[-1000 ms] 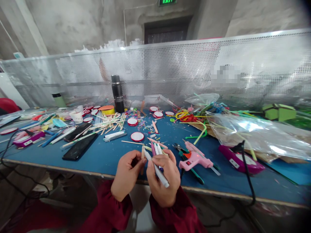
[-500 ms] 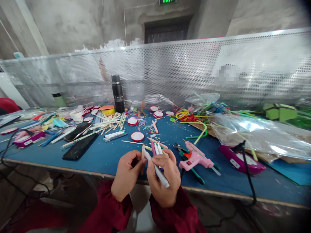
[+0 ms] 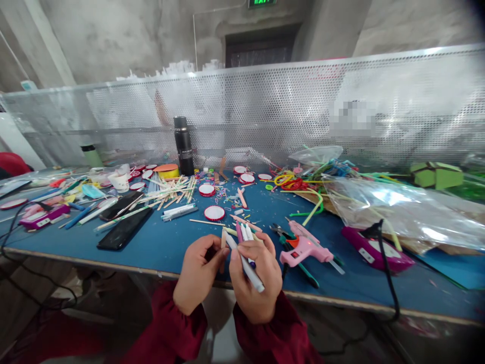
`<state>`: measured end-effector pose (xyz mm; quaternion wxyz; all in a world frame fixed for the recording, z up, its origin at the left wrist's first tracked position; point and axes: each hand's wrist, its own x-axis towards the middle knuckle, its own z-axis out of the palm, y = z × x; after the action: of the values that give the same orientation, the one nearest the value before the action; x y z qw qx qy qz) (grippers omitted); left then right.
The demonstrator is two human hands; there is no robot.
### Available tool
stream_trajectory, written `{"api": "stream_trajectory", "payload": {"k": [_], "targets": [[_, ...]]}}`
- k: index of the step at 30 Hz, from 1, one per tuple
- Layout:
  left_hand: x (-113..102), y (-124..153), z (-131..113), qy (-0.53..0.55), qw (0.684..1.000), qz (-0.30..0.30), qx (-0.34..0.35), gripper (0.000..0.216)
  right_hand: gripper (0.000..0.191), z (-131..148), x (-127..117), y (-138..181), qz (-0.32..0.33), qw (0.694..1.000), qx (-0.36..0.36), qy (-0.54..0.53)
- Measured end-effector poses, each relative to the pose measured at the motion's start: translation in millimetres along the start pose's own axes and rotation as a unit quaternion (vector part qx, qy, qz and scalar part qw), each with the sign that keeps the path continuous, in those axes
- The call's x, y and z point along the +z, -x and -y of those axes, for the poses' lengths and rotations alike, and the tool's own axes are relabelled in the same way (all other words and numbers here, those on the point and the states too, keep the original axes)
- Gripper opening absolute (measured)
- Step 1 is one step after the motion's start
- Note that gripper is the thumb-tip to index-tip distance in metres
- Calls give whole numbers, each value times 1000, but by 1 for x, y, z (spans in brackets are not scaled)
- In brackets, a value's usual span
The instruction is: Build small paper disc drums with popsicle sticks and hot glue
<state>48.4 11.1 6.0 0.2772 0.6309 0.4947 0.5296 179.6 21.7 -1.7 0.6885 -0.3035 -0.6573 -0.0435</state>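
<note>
My left hand [image 3: 197, 275] is closed around a small wooden craft stick [image 3: 223, 238] that stands upright between thumb and fingers, at the near edge of the blue table [image 3: 162, 242]. Touching it on the right, my right hand [image 3: 254, 283] grips a white marker pen [image 3: 246, 265] like a pencil, its tip against the stick. Several more pens [image 3: 244, 233], pink and white, poke up behind my right fingers. Both sleeves are dark red.
A pink glue gun [image 3: 305, 247] and pliers lie just right of my hands. A black phone [image 3: 124, 228], wooden sticks [image 3: 172, 192], red-rimmed lids [image 3: 214, 213], a black flask [image 3: 184, 146], a clear plastic bag [image 3: 401, 207] and a purple glue gun [image 3: 375, 250] crowd the table. Perforated metal screen behind.
</note>
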Motion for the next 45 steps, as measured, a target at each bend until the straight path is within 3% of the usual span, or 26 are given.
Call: {"api": "stream_trajectory", "payload": {"k": [45], "targets": [[0,0,-2,21,1000,3,-15,26,15,-2,-1,4,4,1000,2,13]]}}
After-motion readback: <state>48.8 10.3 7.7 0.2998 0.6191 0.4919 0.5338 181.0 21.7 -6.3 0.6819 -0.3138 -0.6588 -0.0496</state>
